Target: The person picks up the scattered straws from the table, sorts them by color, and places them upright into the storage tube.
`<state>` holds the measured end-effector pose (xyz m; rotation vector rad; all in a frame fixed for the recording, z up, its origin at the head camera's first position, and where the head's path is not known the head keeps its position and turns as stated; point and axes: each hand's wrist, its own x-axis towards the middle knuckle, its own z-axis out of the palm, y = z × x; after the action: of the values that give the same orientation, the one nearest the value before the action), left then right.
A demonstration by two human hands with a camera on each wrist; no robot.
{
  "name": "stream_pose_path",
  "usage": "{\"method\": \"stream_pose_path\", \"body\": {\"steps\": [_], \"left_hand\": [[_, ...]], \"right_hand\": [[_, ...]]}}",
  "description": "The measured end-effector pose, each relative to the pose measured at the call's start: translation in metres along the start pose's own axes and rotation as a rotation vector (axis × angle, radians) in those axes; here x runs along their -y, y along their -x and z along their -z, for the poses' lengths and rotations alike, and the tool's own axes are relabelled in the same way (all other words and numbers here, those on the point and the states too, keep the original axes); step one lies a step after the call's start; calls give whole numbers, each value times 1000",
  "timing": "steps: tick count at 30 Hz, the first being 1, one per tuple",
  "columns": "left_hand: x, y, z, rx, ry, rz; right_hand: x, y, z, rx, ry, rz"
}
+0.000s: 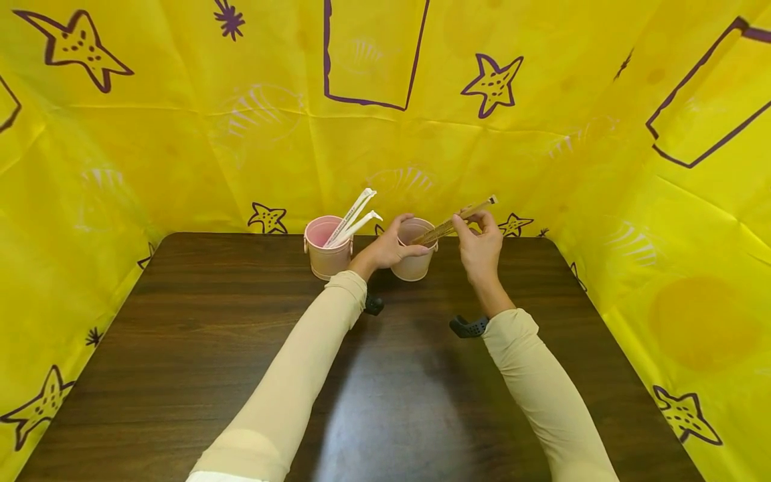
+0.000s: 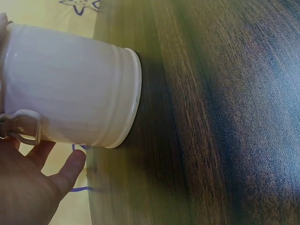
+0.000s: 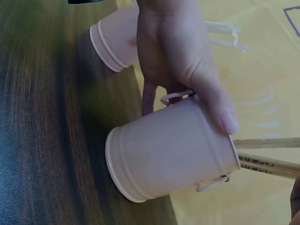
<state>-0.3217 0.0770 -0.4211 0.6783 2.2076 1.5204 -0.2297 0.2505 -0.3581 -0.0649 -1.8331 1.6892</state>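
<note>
My left hand (image 1: 388, 251) holds a small pale pink bucket (image 1: 412, 266) by its rim, thumb on the near side. In the right wrist view that thumb presses over the lip of the bucket (image 3: 173, 152), close to a small looped handle. The right hand (image 1: 482, 248) pinches slim tan sticks (image 1: 446, 227) with dark printing, their kind not plain. They slant down to the left, lower ends inside the bucket's mouth. In the left wrist view the bucket (image 2: 70, 84) hides part of the left hand's fingers.
Left of the left hand stands a matching pink bucket (image 1: 328, 264) with white paper-wrapped straws (image 1: 352, 221) leaning out to the right. Both buckets stand near the back edge of a dark wooden table (image 1: 241, 321). A yellow printed cloth (image 1: 181, 154) hangs behind and at both sides.
</note>
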Motion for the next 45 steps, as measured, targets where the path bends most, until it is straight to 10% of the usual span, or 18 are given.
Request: {"method": "stream_pose_path", "body": {"steps": [21,35,45], "left_hand": [[-4,-5,8,-6,-91,21],[-8,1,9,-37,-223,-44],[-14,18,3,-180,-484,-85]], "right_hand": [[-17,-10,5,81,-136,-77],[-20,17,25,-41,-206,-75],[-37,44,19,101,-133,-110]]}}
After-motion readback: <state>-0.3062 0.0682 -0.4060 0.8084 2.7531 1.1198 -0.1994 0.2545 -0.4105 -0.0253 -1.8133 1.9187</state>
